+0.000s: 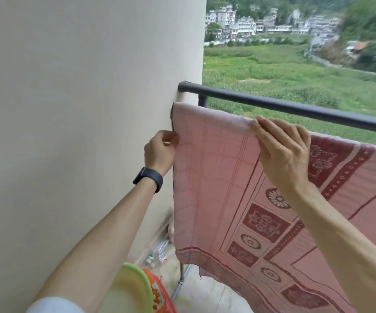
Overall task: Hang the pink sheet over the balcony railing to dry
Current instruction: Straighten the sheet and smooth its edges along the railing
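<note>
The pink sheet (218, 168), with dark red flower and square patterns, hangs draped over a lower rail just below the dark balcony railing (295, 107). Its top fold runs from the wall at left to the right edge of view. My left hand (160, 150), with a black wristband, pinches the sheet's left edge close to the wall. My right hand (281, 152) rests on the top fold, fingers bent over the cloth and gripping it. The lower rail under the sheet is hidden.
A cream wall (81, 109) stands close on the left. On the floor below lie clear plastic bottles (157, 256), a green basin (137, 283) and a red-orange item (160, 294). Beyond the railing lie green fields and distant buildings.
</note>
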### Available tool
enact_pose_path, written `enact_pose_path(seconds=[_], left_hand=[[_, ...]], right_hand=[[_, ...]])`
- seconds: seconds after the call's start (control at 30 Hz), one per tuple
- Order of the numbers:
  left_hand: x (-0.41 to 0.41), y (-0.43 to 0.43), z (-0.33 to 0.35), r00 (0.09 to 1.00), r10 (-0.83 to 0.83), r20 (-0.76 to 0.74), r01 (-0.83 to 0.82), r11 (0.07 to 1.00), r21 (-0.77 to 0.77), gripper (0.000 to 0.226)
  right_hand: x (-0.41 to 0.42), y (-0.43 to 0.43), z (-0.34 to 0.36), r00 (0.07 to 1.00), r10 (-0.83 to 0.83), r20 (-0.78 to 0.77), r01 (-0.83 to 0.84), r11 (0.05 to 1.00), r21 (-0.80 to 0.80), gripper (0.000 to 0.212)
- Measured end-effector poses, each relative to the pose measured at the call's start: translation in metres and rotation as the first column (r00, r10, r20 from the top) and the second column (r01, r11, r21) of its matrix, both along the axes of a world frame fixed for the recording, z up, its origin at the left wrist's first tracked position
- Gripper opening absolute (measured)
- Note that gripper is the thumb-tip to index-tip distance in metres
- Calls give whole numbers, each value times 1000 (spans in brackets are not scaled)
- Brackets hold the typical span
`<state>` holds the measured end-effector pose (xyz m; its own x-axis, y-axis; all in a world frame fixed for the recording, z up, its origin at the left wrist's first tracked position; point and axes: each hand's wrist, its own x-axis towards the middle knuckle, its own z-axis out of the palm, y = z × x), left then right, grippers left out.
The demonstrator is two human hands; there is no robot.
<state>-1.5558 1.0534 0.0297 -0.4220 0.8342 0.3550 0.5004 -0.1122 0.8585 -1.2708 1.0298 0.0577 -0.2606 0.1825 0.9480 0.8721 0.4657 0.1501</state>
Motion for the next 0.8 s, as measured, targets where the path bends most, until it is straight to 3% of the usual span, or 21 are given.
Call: enact_pose_path(seconds=[0.13,0.27,0.5,0.67,0.8], left_hand=[[-4,6,-9,994,-108,29,108,994,13,32],[4,9,-11,998,-53,-20,53,998,29,45],[-10,14,-4,997,-44,-57,46,998,33,8],[-17,10,-6,984,-170,52,169,985,16,17],[-11,8,4,973,-227,32,225,973,59,37]], right_hand=[[-1,0,2,999,47,-6,-48,998,-29,21],[-1,-2,-1,998,69,-7,-69,998,-2,17],[3,-12,-11,1000,26,1,-26,999,-40,16],[2,-19,-16,1000,4,-14,-5,998,-67,13],[4,-30,-24,998,41,-46,-45,994,-96,13]])
